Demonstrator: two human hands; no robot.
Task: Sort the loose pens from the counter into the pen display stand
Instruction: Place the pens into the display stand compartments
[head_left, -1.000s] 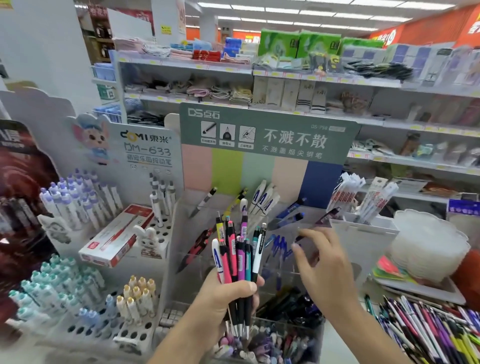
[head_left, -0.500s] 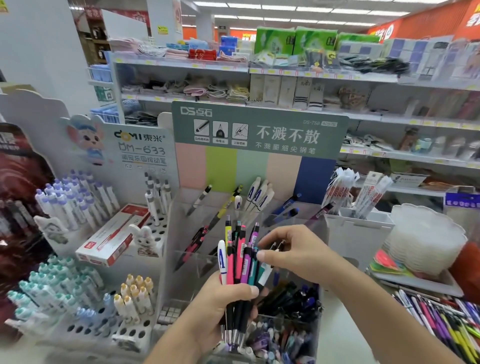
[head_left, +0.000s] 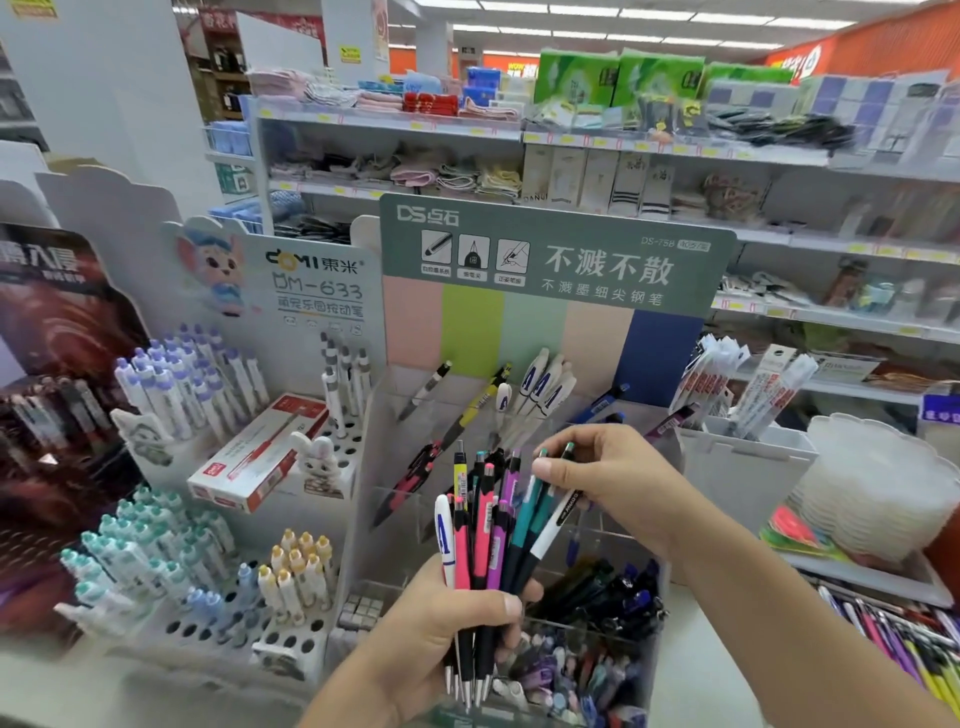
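Left hand (head_left: 447, 618) was gripping a bunch of pens (head_left: 488, 525), tips down, right in front of the clear pen display stand (head_left: 592, 530). Right hand (head_left: 608, 473) was pinching the top of 1 white-and-black pen (head_left: 553, 525) in that bunch. More loose pens (head_left: 893, 639) lay on the bench (head_left: 706, 670) at right.

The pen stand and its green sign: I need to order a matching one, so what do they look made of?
The pen stand looks like clear acrylic: glossy see-through dividers, pens visible behind them. The sign looks like matte printed card or thin board; which one cannot be told.
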